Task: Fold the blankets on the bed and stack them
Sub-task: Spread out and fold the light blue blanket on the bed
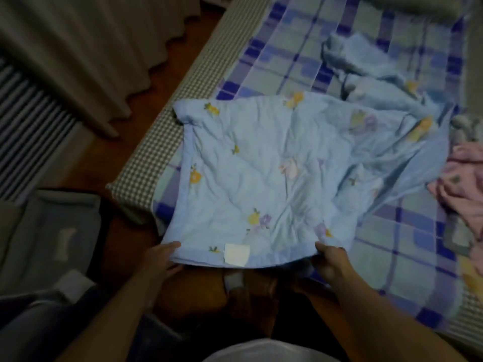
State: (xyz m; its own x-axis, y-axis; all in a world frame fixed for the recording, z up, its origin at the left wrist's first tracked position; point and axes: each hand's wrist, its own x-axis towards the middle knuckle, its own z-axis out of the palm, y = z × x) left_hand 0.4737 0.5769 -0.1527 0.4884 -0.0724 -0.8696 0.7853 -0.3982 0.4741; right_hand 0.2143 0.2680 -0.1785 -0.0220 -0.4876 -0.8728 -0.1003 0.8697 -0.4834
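Observation:
A light blue quilted blanket (264, 173) with small flower prints lies spread over the near corner of the bed, its far right part still bunched in folds. My left hand (163, 258) grips its near left corner, thumb on top. My right hand (330, 259) grips the near edge further right. A white label shows on that edge between my hands. A pink blanket (462, 184) lies crumpled at the right edge of the view.
The bed (162, 142) carries a blue and green checked cover (402, 231) and a gingham mattress side. Brown floor runs along its left. Curtains (86, 53) hang at upper left. A grey cushion-like object (49, 231) sits at lower left.

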